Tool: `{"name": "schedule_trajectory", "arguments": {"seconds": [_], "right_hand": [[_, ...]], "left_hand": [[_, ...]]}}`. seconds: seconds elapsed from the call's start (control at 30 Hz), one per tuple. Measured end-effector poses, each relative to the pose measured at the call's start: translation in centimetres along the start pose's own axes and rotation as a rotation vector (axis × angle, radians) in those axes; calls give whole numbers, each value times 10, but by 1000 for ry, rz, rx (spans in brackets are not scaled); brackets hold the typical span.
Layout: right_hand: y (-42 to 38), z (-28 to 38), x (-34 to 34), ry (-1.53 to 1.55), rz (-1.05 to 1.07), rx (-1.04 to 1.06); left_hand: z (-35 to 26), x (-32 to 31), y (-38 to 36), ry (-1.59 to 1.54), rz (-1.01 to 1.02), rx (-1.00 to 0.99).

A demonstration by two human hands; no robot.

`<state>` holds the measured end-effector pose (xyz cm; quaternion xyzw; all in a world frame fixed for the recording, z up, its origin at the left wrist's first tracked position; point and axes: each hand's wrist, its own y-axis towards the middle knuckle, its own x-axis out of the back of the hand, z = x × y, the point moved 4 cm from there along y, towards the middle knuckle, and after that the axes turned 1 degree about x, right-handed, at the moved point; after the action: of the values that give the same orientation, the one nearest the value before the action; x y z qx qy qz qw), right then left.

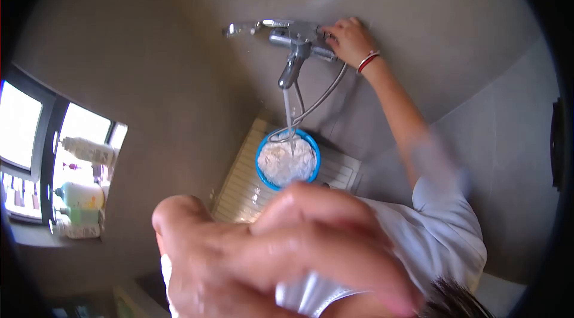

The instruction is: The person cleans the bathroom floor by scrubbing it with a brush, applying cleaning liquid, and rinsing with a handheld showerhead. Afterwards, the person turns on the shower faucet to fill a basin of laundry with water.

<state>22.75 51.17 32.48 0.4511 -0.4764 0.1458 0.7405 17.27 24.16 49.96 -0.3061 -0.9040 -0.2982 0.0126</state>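
My right hand (351,40), with a red and a white band at the wrist, has its fingers on the right end of a chrome shower faucet (302,34) on the wall. Water runs from the spout (289,73) into a round blue basin (259,170) below. Inside the basin lies a whitish, bunched mass (287,161), perhaps wet cloth. My left hand (257,258) is raised very close to the camera, large, wet and partly blurred. Its fingers stretch to the right and nothing shows in them. A white edge (167,282) shows beside it, of a kind I cannot make out.
A metal hose (327,95) loops from the faucet down over the basin. Under the basin is a ribbed, light-coloured surface (242,183). Several bottles (82,195) stand on a window ledge at left. My white shirt (445,222) fills the lower right. Grey walls surround the corner.
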Motion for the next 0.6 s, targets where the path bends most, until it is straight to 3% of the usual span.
{"name": "schedule_trajectory", "arguments": {"seconds": [0.23, 0.4, 0.47, 0.6], "right_hand": [[-13, 18, 19, 242, -336, 47], [-87, 46, 7, 469, -446, -62], [-123, 66, -26, 523, -274, -190], [-200, 103, -79, 542, 34, -224]], "left_hand": [[-4, -6, -22, -308, -275, 74], [-12, 0, -48, -469, -438, 95], [-20, 2, -61, -499, -500, 93], [-32, 13, -100, -650, -576, 52]]}}
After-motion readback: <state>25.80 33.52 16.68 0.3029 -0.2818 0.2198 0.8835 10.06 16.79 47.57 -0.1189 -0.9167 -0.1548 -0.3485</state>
